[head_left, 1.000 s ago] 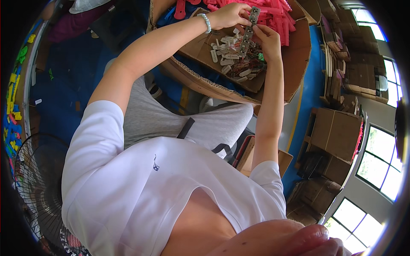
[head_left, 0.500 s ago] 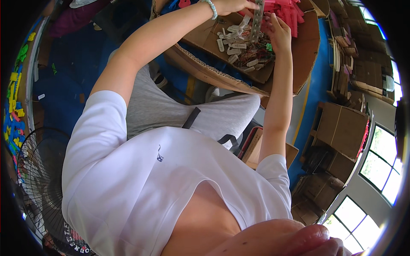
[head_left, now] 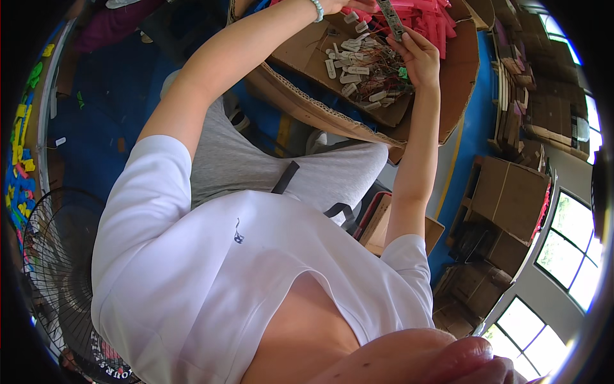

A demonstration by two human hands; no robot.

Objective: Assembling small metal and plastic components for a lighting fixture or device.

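My right hand (head_left: pixel 422 59) pinches the lower end of a narrow grey strip with a row of small marks or holes (head_left: pixel 391 20), which tilts up and leftward. Cut by the top edge, my left hand (head_left: pixel 348 5) has its fingers drawn together near the strip's upper end; what they hold is hidden. Just below those fingers a small white piece (head_left: pixel 350 17) appears, perhaps hanging from them. Beneath both hands lies a pile of white plastic pieces with thin wires (head_left: pixel 358 69) on a cardboard sheet. Bright pink plastic parts (head_left: pixel 435 22) are heaped behind the strip.
A large open cardboard box (head_left: pixel 307 105) surrounds the parts in front of my knees. A black fan (head_left: pixel 57 256) stands at my left, beside colourful plastic pieces (head_left: pixel 24 153). Stacked cartons (head_left: pixel 508 192) line the right side, near windows. The floor (head_left: pixel 121 96) is blue.
The strip has swung from nearly upright to leaning left, and my right hand now grips its lower end. My left hand has shifted slightly left and up; white pieces show below it.
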